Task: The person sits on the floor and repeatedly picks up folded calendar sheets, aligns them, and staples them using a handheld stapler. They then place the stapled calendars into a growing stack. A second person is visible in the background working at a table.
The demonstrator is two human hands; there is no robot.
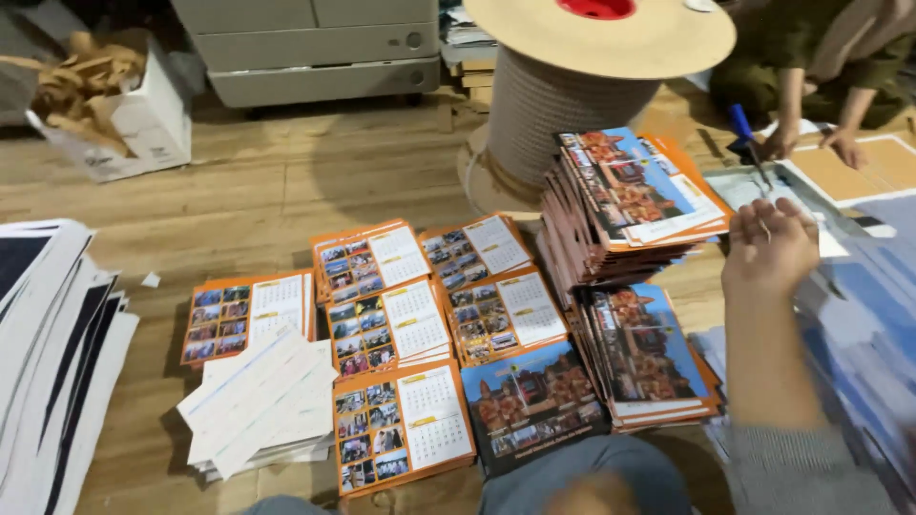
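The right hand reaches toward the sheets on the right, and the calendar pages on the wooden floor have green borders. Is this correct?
Not quite. The head view shows the calendar pages with orange borders, not green. The rest holds: the right hand reaches toward the sheets on the right, and the pages lie on the wooden floor.

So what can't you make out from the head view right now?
- Left hand: out of frame.
- Right hand: motion-blurred; fingers unclear, grasp unknown.
- Sheets at right: blurred, cut by the edge.
- Co-worker's hands: small, body cropped at top.
- Lower calendar stack: partly hidden by the forearm.
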